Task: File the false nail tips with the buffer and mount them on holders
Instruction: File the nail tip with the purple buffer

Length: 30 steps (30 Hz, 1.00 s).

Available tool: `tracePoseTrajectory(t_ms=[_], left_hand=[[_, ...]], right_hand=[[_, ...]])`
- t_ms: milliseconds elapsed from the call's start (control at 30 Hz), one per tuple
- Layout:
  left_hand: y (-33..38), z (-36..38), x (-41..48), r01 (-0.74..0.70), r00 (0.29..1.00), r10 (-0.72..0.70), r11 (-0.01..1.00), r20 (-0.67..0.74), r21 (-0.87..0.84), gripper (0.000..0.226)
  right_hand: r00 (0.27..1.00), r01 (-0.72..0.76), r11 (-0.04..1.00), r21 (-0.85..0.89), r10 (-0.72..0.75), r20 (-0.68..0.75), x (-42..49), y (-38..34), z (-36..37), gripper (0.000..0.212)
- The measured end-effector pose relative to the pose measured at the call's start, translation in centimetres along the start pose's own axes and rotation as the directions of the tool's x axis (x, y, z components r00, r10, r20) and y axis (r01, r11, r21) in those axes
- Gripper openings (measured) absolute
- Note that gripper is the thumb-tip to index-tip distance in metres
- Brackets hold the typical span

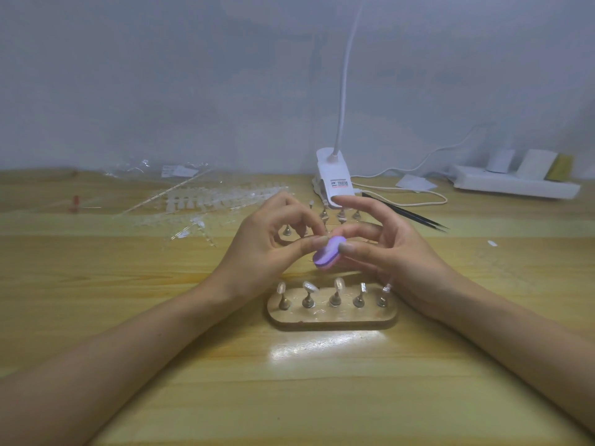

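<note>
Metal holders [335, 299] on an oval wooden stand [331, 321] sit nearest, three capped. Beyond, right hand [396, 252] pinches a purple foam buffer [326, 254]; left hand [260, 249] pinches a tiny clear nail tip [324, 235] against it, probably light and slippery, best held by its edges.

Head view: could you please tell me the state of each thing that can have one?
Purple oval foam buffer: held by right hand.
Small clear nail tip: pinched by left hand, at the buffer.
Oval wooden holder base: five metal stands upright, three left ones bearing mounted tips.
Black tweezers: lying closed on wooden table.
</note>
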<state>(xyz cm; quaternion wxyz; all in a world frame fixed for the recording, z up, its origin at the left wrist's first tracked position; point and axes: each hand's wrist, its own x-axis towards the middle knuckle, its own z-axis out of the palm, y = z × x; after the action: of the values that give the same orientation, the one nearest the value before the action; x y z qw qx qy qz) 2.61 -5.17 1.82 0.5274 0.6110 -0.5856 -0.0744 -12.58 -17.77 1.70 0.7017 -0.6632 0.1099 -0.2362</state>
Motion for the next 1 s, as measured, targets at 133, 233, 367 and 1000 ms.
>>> tracePoseTrajectory(t_ms=[133,233,367,1000], left_hand=[[0.06,0.07,-0.03,-0.005,1.000,0.005,1.000,0.005,0.001,0.008],[0.10,0.03,-0.03,-0.002,1.000,0.002,1.000,0.006,0.007,0.005],[0.19,0.04,-0.03,-0.009,1.000,0.009,1.000,-0.004,0.010,0.006],[-0.02,0.03,0.09,-0.002,1.000,0.002,1.000,-0.012,0.017,0.007]], right_hand=[[0.999,-0.003,1.000,0.024,0.002,0.045,-0.04,0.13,0.17,0.059],[1.000,-0.008,1.000,0.019,0.008,0.003,0.09,0.13,0.05,0.061],[0.999,-0.003,1.000,0.010,0.003,0.042,-0.02,0.17,0.07,0.060],[0.999,0.005,1.000,-0.001,-0.005,-0.033,-0.11,-0.04,0.15,0.060]])
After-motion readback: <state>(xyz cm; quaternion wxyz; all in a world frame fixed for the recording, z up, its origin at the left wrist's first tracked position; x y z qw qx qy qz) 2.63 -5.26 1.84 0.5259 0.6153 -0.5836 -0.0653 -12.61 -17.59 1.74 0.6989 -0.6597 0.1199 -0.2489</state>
